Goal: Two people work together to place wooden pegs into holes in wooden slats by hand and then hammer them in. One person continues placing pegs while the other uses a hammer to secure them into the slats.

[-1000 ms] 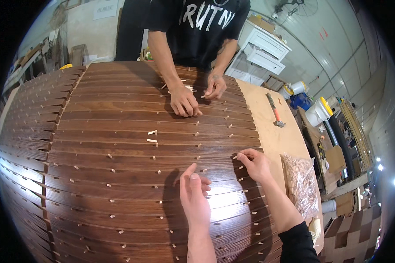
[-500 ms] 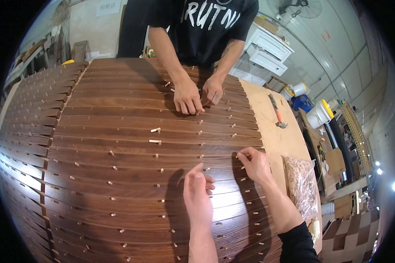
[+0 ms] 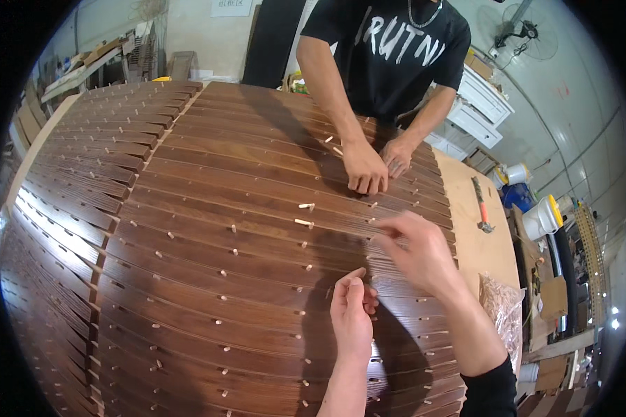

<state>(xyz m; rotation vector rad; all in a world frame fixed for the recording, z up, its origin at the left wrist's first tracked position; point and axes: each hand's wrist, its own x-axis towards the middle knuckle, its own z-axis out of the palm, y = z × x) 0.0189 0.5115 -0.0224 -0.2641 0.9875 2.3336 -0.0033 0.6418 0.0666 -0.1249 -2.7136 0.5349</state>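
Brown wood-grain strips lie side by side before me, with rows of short pale wooden dowels standing in their holes. My left hand hovers low over the strips, fingers curled toward the palm and the index finger partly raised; whatever the palm may contain is hidden. Above and to its right, my right hand is over the strips, its thumb and fingers apart and no dowel visible between them. Two loose dowels lie on a strip left of my hands.
Across the strips, a co-worker's hands work close to the surface. On the pale board at right lie a hammer and a clear bag of dowels. White buckets stand beyond. Another stack of strips is at left.
My right hand has left the dowel at the right edge, moved toward my left hand and spread its fingers. The view has shifted left; the co-worker's hands remain at the strips.
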